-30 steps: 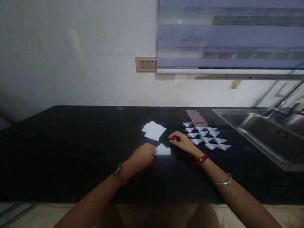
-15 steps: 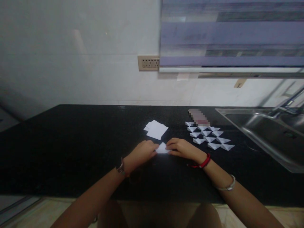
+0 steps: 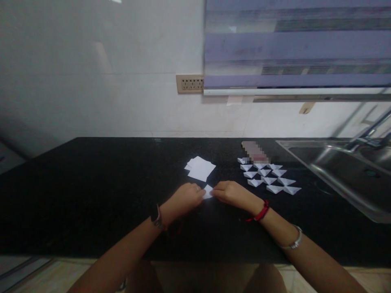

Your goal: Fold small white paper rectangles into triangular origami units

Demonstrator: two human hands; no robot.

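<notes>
Between my hands, just above or on the black countertop (image 3: 122,195), is a small folded piece of white paper (image 3: 208,191) with a peak pointing away from me. My left hand (image 3: 187,196) pinches its left corner, and my right hand (image 3: 231,192) grips the right corner; the fingers cover both ends. Right behind it lies a loose stack of white paper squares (image 3: 201,169). Off to the right, several folded white paper pieces (image 3: 269,180) sit in rough rows.
A pixelated flat pinkish object (image 3: 255,151) lies behind the folded pieces. The steel sink (image 3: 342,179) with its tap (image 3: 368,136) is set into the counter at the right. On the tiled wall are a socket panel (image 3: 191,84) and a purple striped blind (image 3: 293,44).
My hands have come closer together on the folded paper, so less of it shows between the fingers. The view has tipped slightly; the other papers lie as before.
</notes>
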